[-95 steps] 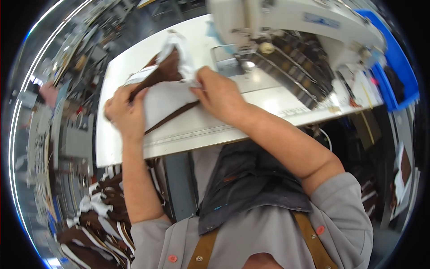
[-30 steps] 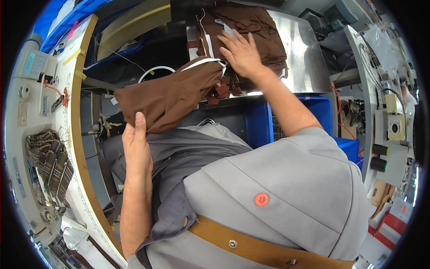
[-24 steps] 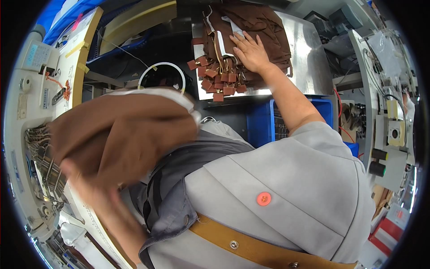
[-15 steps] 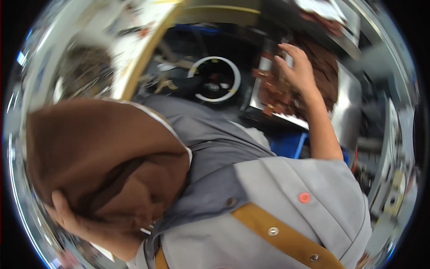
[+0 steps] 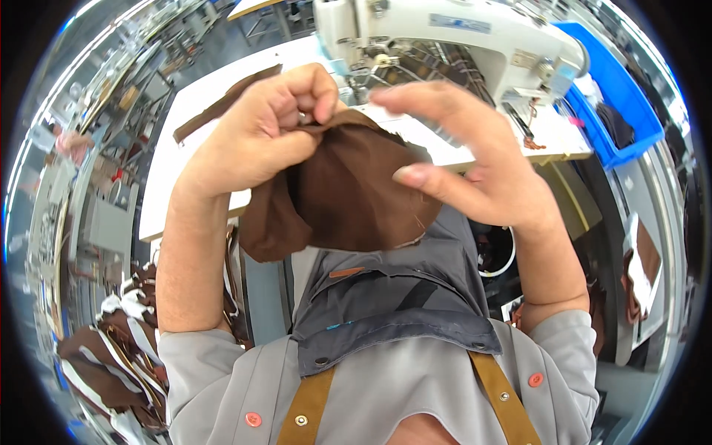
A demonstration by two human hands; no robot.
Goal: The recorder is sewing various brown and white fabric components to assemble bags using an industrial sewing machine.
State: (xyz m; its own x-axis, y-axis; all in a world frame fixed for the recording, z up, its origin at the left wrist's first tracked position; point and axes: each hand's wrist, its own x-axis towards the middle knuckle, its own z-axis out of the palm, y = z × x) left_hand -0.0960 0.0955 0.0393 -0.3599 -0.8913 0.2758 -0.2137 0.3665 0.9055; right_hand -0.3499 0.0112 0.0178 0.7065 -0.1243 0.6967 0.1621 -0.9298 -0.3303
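Note:
My left hand [image 5: 274,133] grips a brown fabric piece [image 5: 348,193] by its upper edge, fingers curled over it, holding it up over my apron and the front of the white table [image 5: 167,196]. Facing it from the right, my right hand [image 5: 475,156] is open, slightly blurred, with thumb and fingers apart around the piece's right side; I cannot tell whether the thumb touches it. Behind both hands stands a white sewing machine [image 5: 489,55], with plaid material [image 5: 456,70] beside its needle area. A narrow brown strip [image 5: 211,107] lies on the table's left part.
A blue bin [image 5: 630,111] holding dark material sits at the back right. A pile of brown and white fabric [image 5: 111,363] is at lower left, stacked pieces [image 5: 639,274] at far right. A co-worker [image 5: 74,144] is among workstations at far left.
I have turned from the metal side table back to the sewing machine. The brown piece has come up before me in my left hand; my right hand has left the fabric pile.

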